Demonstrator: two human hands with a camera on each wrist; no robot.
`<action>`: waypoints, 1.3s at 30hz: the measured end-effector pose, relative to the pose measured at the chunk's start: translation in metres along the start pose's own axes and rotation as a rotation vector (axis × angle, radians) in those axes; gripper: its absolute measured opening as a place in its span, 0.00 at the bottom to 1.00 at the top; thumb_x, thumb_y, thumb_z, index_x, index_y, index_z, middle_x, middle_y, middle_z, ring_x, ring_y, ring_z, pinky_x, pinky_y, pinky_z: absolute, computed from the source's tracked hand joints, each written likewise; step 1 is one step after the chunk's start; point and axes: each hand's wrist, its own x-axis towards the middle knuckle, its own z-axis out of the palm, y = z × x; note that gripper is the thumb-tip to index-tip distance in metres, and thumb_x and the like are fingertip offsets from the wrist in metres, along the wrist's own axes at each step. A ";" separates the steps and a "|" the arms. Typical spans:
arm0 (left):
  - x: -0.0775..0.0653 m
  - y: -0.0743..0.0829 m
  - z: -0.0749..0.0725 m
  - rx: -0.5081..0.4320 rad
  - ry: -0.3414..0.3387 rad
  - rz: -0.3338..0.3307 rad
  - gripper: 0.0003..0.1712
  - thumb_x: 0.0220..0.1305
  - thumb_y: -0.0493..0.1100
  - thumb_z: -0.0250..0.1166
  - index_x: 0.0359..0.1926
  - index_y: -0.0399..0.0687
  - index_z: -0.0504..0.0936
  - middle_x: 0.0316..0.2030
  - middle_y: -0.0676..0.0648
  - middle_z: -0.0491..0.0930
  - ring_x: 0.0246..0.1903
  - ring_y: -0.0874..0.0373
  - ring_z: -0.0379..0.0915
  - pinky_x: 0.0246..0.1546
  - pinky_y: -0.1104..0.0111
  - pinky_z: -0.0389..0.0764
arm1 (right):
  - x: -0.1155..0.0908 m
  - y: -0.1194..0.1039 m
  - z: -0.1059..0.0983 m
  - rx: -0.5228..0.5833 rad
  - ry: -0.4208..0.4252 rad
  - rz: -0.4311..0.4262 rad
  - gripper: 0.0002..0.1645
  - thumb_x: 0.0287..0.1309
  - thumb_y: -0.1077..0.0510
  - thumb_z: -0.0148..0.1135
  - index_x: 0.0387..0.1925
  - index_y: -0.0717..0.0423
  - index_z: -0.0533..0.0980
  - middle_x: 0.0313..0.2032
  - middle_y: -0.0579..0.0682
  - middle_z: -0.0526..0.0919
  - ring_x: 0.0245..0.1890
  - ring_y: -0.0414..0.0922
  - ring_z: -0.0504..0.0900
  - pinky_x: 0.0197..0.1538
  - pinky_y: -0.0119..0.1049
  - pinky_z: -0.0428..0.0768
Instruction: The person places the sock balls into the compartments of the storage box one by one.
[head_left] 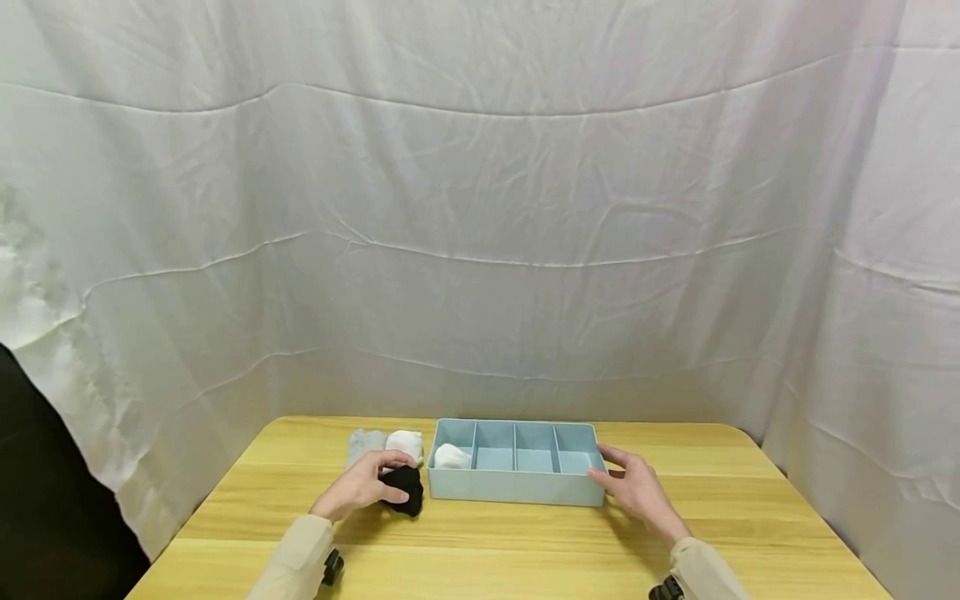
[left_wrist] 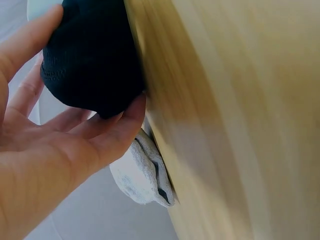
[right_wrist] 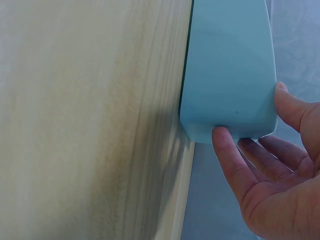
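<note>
The blue tray [head_left: 516, 487] holds one white sock [head_left: 452, 456] in its left slot. Left hand [head_left: 362, 484] fingers hold a black sock [head_left: 405, 488]; right hand [head_left: 633, 485] fingers rest wide on the tray's end. More socks [head_left: 384, 444] lie near the worktop's [head_left: 525, 542] back edge.

Tray [head_left: 517, 486]: light blue, plain, same blue on the dividers. Sock ball in left hand [head_left: 358, 487]: solid black [head_left: 405, 487]. Sock ball in tray's leftmost compartment: white [head_left: 452, 456]. White sock ball [head_left: 405, 442] beside the tray, light grey sock [head_left: 363, 443] next to it. Surface [head_left: 525, 542]: pale yellow wood, straight grain lines. Backdrop cloth [head_left: 480, 208]: plain white. Sleeves [head_left: 296, 558]: beige. Right hand [head_left: 637, 487] on blue tray wall.
</note>
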 end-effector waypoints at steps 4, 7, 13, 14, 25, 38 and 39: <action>0.000 0.001 -0.001 0.018 -0.004 0.009 0.26 0.47 0.30 0.73 0.50 0.39 0.80 0.49 0.39 0.79 0.46 0.49 0.74 0.46 0.62 0.75 | 0.000 0.000 0.001 -0.001 0.004 -0.007 0.35 0.64 0.56 0.63 0.68 0.67 0.65 0.66 0.68 0.67 0.57 0.64 0.78 0.50 0.45 0.83; -0.001 0.001 -0.001 0.028 0.001 0.006 0.26 0.47 0.30 0.73 0.51 0.38 0.81 0.50 0.38 0.80 0.47 0.48 0.75 0.46 0.61 0.76 | -0.001 0.001 0.001 0.006 0.002 -0.010 0.35 0.64 0.56 0.63 0.68 0.67 0.65 0.66 0.68 0.67 0.56 0.64 0.78 0.50 0.45 0.83; -0.002 0.002 -0.004 0.038 0.017 0.028 0.27 0.50 0.33 0.72 0.55 0.38 0.81 0.50 0.38 0.81 0.46 0.50 0.75 0.47 0.62 0.75 | -0.001 0.002 0.001 0.009 0.000 0.000 0.35 0.64 0.56 0.63 0.68 0.67 0.65 0.66 0.68 0.67 0.57 0.64 0.78 0.50 0.45 0.83; -0.002 0.003 -0.005 0.042 0.025 0.038 0.28 0.50 0.33 0.72 0.56 0.38 0.80 0.50 0.38 0.82 0.46 0.51 0.75 0.47 0.63 0.74 | -0.001 0.002 0.001 0.009 0.000 0.001 0.35 0.64 0.56 0.63 0.68 0.67 0.65 0.66 0.68 0.67 0.57 0.64 0.78 0.50 0.45 0.83; 0.003 0.016 -0.008 0.022 0.161 0.075 0.28 0.57 0.39 0.72 0.60 0.44 0.79 0.54 0.38 0.80 0.46 0.52 0.78 0.43 0.70 0.78 | -0.001 0.003 0.001 0.021 -0.004 0.012 0.35 0.64 0.56 0.63 0.68 0.66 0.65 0.67 0.68 0.67 0.58 0.64 0.77 0.51 0.45 0.83; 0.014 0.021 -0.006 0.017 0.329 0.094 0.28 0.53 0.34 0.73 0.57 0.53 0.82 0.51 0.46 0.84 0.46 0.55 0.79 0.46 0.70 0.77 | 0.000 0.001 0.001 0.018 -0.008 0.023 0.36 0.65 0.55 0.63 0.69 0.65 0.65 0.67 0.67 0.67 0.58 0.64 0.77 0.52 0.46 0.82; 0.015 0.023 -0.006 0.021 0.333 0.093 0.28 0.53 0.35 0.73 0.57 0.54 0.82 0.52 0.47 0.84 0.47 0.55 0.79 0.46 0.70 0.77 | 0.000 0.001 0.001 0.019 -0.007 0.023 0.35 0.65 0.56 0.63 0.69 0.65 0.64 0.67 0.67 0.67 0.58 0.64 0.77 0.52 0.46 0.82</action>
